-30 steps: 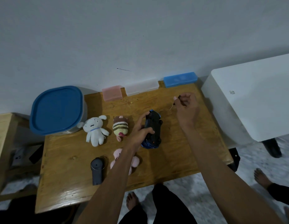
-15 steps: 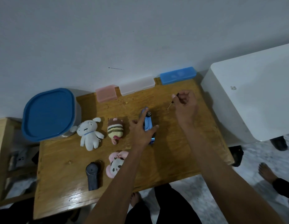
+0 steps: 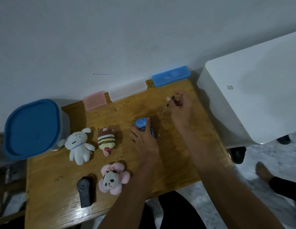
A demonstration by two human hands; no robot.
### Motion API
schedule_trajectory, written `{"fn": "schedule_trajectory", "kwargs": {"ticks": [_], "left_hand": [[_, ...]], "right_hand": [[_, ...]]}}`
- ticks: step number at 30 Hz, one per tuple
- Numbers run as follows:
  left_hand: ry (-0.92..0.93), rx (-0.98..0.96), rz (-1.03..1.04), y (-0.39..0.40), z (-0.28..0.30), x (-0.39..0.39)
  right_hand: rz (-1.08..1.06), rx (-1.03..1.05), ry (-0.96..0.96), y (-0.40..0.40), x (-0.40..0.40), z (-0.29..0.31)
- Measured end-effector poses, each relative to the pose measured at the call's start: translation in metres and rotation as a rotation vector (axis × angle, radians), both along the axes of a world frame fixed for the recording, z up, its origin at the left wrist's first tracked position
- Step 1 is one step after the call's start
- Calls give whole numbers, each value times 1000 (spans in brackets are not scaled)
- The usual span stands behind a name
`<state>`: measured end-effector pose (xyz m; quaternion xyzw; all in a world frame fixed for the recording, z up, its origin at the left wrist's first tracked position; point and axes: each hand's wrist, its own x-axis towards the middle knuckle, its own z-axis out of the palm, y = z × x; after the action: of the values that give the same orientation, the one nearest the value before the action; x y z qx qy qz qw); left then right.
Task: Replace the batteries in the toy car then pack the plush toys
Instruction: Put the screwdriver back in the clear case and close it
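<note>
Blue toy car (image 3: 142, 123), brown-and-yellow striped plush (image 3: 106, 139) (pink trim).

Glossy wooden table (image 3: 173, 164), fuzzy plush toys (image 3: 79, 147).
</note>
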<state>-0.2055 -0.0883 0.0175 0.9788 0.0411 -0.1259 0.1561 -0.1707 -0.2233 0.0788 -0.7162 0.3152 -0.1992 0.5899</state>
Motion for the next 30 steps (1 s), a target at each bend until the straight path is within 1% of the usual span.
{"fn": "schedule_trajectory", "kwargs": {"ticks": [2, 5, 8, 12, 14, 16, 18, 21, 24, 28, 30], "left_hand": [[-4, -3, -9, 2, -3, 1], [-4, -19, -28, 5, -3, 1], [-50, -122, -20, 10, 13, 2], [-277, -326, 10, 38, 37, 23], [-387, -401, 46, 60, 43, 45], [-453, -442, 100, 85, 49, 69], [-464, -443, 139, 113, 51, 94], [-399, -445, 197, 157, 44, 125], [-354, -421, 213, 190, 27, 149], [-299, -366, 205, 204, 1, 174], [-276, -390, 196, 209, -12, 181]], "right_hand": [[46, -16, 10, -1, 1, -2], [116, 23, 28, 2, 4, -1], [199, 74, 46, 8, 9, 4], [233, 179, 35, 29, 27, 9], [268, 181, 32, 46, 42, 7], [332, 91, 68, 65, 58, 3], [424, -22, 88, 85, 75, 0], [544, -206, 118, 119, 97, -6], [631, -373, 129, 154, 118, -16], [811, -593, 213, 189, 146, -38], [845, -700, 243, 199, 157, -52]]}}
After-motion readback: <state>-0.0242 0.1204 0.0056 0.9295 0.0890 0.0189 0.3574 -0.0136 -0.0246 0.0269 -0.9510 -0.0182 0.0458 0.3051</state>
